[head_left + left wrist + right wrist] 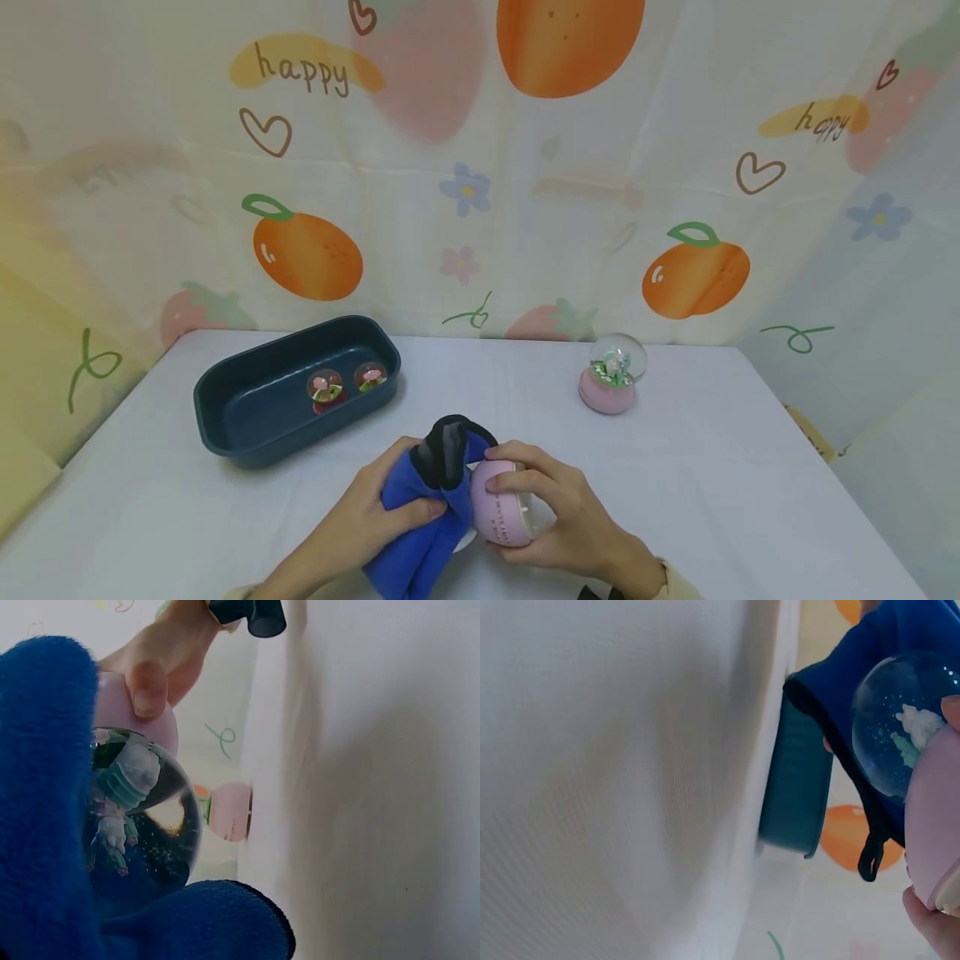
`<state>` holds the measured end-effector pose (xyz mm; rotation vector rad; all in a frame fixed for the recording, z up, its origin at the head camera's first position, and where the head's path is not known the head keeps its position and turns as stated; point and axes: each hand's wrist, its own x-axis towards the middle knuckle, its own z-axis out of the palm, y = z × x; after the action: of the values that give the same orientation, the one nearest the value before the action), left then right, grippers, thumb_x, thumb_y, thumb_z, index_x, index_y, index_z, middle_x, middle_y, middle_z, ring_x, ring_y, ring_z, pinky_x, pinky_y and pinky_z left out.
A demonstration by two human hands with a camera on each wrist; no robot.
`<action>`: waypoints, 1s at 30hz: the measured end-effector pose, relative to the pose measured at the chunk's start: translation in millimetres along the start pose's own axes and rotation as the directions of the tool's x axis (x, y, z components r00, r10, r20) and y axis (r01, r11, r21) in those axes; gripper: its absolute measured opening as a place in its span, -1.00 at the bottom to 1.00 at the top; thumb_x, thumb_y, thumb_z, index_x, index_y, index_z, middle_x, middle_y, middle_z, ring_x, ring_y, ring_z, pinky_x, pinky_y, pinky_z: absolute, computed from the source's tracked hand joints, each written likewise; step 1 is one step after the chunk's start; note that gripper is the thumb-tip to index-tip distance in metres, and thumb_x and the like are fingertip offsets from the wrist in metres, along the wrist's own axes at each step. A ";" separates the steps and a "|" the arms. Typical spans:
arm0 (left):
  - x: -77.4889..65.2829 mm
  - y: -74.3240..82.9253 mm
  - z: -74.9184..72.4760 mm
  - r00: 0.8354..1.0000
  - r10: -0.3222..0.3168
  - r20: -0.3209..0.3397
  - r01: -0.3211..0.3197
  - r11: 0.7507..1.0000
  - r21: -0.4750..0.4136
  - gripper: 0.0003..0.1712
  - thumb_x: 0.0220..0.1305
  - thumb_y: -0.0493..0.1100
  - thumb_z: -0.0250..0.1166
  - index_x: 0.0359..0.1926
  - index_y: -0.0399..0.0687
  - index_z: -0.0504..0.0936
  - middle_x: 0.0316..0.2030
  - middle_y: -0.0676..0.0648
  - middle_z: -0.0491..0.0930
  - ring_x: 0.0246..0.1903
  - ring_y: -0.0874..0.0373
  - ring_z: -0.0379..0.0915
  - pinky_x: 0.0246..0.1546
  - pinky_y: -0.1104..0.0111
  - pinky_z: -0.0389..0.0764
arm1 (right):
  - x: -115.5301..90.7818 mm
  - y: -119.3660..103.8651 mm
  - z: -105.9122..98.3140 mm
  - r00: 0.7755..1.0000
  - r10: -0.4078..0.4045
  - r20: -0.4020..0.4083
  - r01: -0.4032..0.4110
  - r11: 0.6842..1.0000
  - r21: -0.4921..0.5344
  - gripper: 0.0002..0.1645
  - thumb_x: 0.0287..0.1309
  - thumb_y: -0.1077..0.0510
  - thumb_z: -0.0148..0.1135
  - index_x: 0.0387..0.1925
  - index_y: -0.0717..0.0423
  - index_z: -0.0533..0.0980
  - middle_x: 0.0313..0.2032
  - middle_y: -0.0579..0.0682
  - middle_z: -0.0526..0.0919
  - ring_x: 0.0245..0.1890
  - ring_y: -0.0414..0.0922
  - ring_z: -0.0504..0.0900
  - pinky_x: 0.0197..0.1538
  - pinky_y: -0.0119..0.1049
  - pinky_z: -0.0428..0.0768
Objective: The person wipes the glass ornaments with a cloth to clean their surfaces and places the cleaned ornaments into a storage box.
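Note:
My right hand (558,508) grips a snow globe by its pink base (498,504), tipped on its side so the glass points left. In the left wrist view the clear dome (146,817) shows a pale figure and green bits inside. My left hand (393,500) holds a blue cloth (420,529) with black edging, which wraps round the glass. Much of the dome is hidden by the cloth in the head view. A loop (871,856) hangs from the cloth's edge in the right wrist view.
A dark teal tray (258,417) stands at the left rear, holding two small glass globes (325,387) at its right end. Another snow globe (609,379) with a pink base stands upright at the right rear. A patterned curtain (555,217) hangs behind the white table (712,467).

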<state>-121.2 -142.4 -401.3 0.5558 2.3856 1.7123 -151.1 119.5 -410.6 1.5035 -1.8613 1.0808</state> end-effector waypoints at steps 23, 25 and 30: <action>-2.2 7.8 9.8 0.990 -0.134 -0.033 0.135 0.990 0.037 -0.45 0.16 0.03 0.42 0.15 0.20 0.43 -0.09 -0.02 0.67 -0.20 0.15 0.61 -0.23 0.34 0.59 | 4.0 -2.8 0.6 0.994 -0.089 0.069 0.092 0.994 -0.050 -0.15 -0.50 0.17 0.70 -0.01 0.14 0.49 0.09 0.19 0.53 0.07 0.03 0.57 0.16 -0.31 0.59; -2.0 6.9 9.3 0.993 -0.100 -0.059 0.103 0.994 0.047 -0.52 0.20 0.01 0.38 0.12 0.18 0.47 -0.10 0.00 0.68 -0.21 0.19 0.62 -0.22 0.37 0.59 | 3.9 -2.3 0.1 0.994 -0.088 0.071 0.092 0.994 -0.057 -0.14 -0.51 0.16 0.70 -0.01 0.13 0.50 0.09 0.19 0.53 0.08 0.03 0.56 0.17 -0.31 0.59; -1.0 4.4 5.4 0.994 -0.074 -0.085 0.075 0.997 0.006 -0.60 0.29 -0.03 0.31 0.13 0.04 0.53 -0.08 -0.08 0.68 -0.18 0.18 0.63 -0.19 0.36 0.61 | 2.1 -2.3 -1.3 0.991 -0.092 0.094 0.099 0.992 -0.075 -0.10 -0.55 0.12 0.72 0.01 0.08 0.50 0.11 0.18 0.55 0.10 0.05 0.56 0.20 -0.27 0.57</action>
<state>-117.5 -136.7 -399.1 0.3976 2.4393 1.7269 -149.5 119.3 -407.6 1.6017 -1.8497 0.8977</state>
